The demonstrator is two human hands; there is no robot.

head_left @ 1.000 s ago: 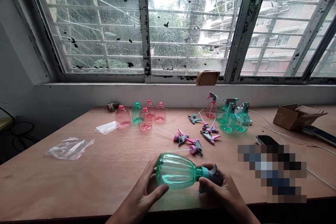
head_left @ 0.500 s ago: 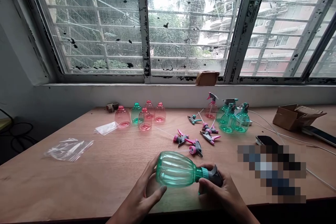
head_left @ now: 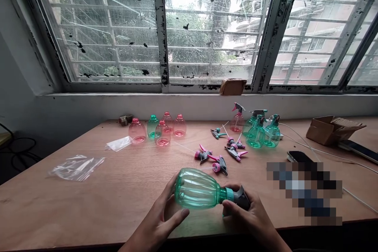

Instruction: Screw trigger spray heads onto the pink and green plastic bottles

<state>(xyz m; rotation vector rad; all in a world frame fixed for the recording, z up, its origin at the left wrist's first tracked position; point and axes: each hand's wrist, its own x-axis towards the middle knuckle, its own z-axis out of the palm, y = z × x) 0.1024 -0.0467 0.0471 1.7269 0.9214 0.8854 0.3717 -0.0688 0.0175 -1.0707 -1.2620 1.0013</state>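
Not much has changed over the last second tbh. Compared with the earlier views, the base end of the green bottle [head_left: 197,189] sits a hair higher, and the grips look about the same. I take that to mean the handling is in much the same spot, with both hands busy around this one bottle.

It's on its side above the near edge of the table [head_left: 88,210], base toward 9 o'clock, neck toward 3, with a spray head [head_left: 242,198] on the neck. The right hand [head_left: 255,213] is wrapped around that head, thumb on the near side by the collar, fingers mostly hidden behind. The left hand [head_left: 159,219] is cupped round the base, fingers behind, thumb spread just below; can't tell if it's actually squeezing. Also can't tell if the collar is fully tight.

Going by a clock centred on the held bottle: loose spray heads [head_left: 219,165] at 1, bottles without tops [head_left: 162,137] at 11, topped bottles [head_left: 255,136] at 2, and a clear plastic bag [head_left: 77,167] just past 9.
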